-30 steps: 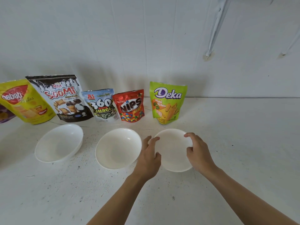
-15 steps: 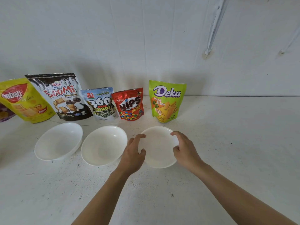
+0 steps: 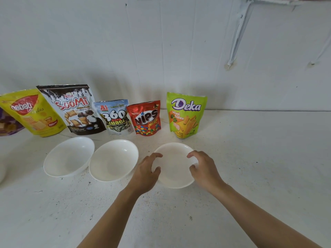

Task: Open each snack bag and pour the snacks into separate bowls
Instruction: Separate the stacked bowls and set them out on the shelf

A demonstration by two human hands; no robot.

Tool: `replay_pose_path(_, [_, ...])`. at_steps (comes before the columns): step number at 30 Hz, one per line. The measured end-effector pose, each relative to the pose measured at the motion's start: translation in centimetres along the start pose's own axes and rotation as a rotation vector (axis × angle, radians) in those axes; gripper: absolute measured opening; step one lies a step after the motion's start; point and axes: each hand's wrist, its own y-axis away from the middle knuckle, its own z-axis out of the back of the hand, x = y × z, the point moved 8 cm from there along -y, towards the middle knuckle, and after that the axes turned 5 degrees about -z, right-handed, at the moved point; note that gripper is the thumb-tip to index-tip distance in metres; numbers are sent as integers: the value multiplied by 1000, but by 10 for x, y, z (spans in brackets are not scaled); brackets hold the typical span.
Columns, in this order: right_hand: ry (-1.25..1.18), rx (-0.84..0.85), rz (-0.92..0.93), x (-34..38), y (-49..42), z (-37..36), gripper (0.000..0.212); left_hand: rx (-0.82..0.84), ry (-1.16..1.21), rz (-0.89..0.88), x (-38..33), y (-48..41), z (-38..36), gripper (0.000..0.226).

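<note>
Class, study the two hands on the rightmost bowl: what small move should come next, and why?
Probably let go of the rightmost bowl and reach for the Deka bag behind it: the left hand and right hand both hold the bowl's rim, the bowl is empty, and no bag looks opened.

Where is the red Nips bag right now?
In the head view, the red Nips bag stands by the wall, left of centre, between the 360 Kuaci bag on its left and the green Deka bag on its right.

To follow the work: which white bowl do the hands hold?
The rightmost bowl, in front of the green bag; left hand and right hand grip its rim.
</note>
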Motion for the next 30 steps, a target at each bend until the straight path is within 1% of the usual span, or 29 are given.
replay_pose_path(4, [56,-128,78,14,5,8,26,78,-14,-6,-10,8,11,37])
replay_pose_path(6, [37,-181,139,31,7,13,20,102,-33,-15,-17,12,27,37])
replay_pose_path(7, [32,-208,171,41,8,16,18,90,-43,-18,-19,13,37,35])
replay_pose_path(9, [46,-237,196,57,7,17,16,13,-67,-23,-20,15,60,29])
replay_pose_path(11, [110,-204,150,61,3,11,18,-105,-116,-32,-19,20,79,23])
replay_pose_path(13, [230,-139,64,54,-1,0,25,-173,-208,-35,-8,28,86,27])
replay_pose_path(16, [277,-70,-14,43,1,-14,33,-131,-235,-41,11,37,75,33])
replay_pose_path(22, [215,-99,29,38,3,-19,36,-101,-158,-71,20,42,64,31])
replay_pose_path(30, [174,-72,50,40,3,-26,39,-85,-179,-80,18,42,60,29])
